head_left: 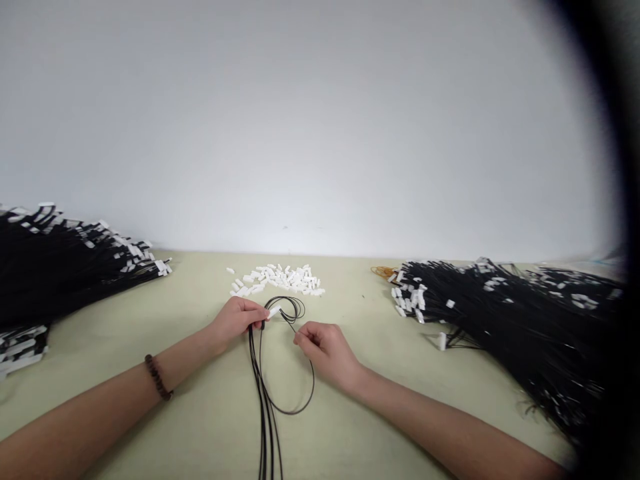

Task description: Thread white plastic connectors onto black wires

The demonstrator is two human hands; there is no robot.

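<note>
Near the middle of the table, my left hand (pixel 244 316) pinches a small white plastic connector (pixel 275 311). Thin black wires (pixel 260 387) gather at that hand and hang down toward the near edge, with several loops curling just beyond it. My right hand (pixel 324 348), to the right and slightly lower, has thumb and forefinger closed on one black wire (pixel 295 327). That wire runs between the two hands, and one loop sags below them. Whether a wire end sits inside the connector I cannot tell.
Behind my hands lies a pile of loose white connectors (pixel 287 279) on the pale green table (pixel 200 413). Large bundles of black wires with white connectors lie left (pixel 60 267) and right (pixel 480 313). Some yellow-brown rubber bands (pixel 384 272) rest beside the right bundle, and a plain wall (pixel 320 133) stands behind.
</note>
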